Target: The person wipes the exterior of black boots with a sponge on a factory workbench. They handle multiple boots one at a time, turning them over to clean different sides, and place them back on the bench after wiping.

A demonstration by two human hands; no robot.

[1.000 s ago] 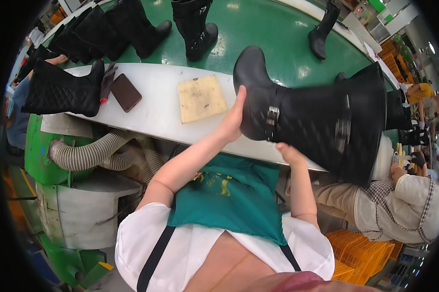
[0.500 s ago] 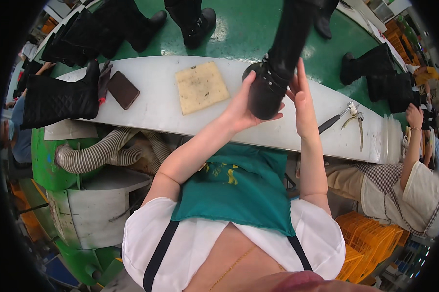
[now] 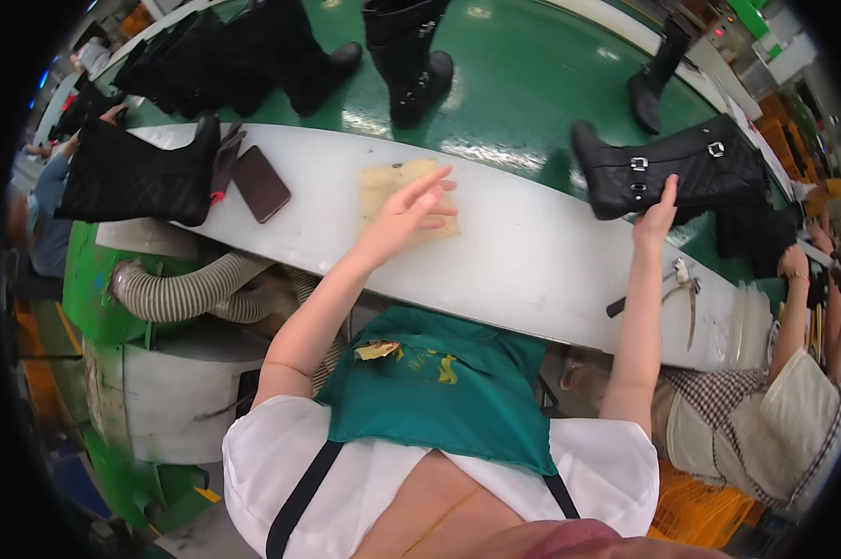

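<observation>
A tall black boot (image 3: 667, 168) with buckled straps lies sideways at the right, over the green surface past the white table. Its near side is gripped by my right hand (image 3: 658, 216), thumb on top of the shaft and the other fingers hidden beneath. My left hand (image 3: 407, 212) holds nothing; its fingers are spread above a stained yellowish square pad (image 3: 380, 186) on the table. Beneath my right forearm lie a hammer (image 3: 618, 306) with a dark handle and a pair of pincers (image 3: 691, 312).
The white table (image 3: 523, 270) borders a green conveyor (image 3: 523, 56) bearing several black boots (image 3: 420, 74). At left are another boot (image 3: 141, 172), a dark phone (image 3: 261, 184) and a ribbed hose (image 3: 183, 287). A person in a checked apron (image 3: 718, 401) stands at right, above orange crates (image 3: 700, 503).
The boot has swung from upright in both hands at the middle to lying sideways at the right in my right hand. My left hand has let go and moved left over the pad.
</observation>
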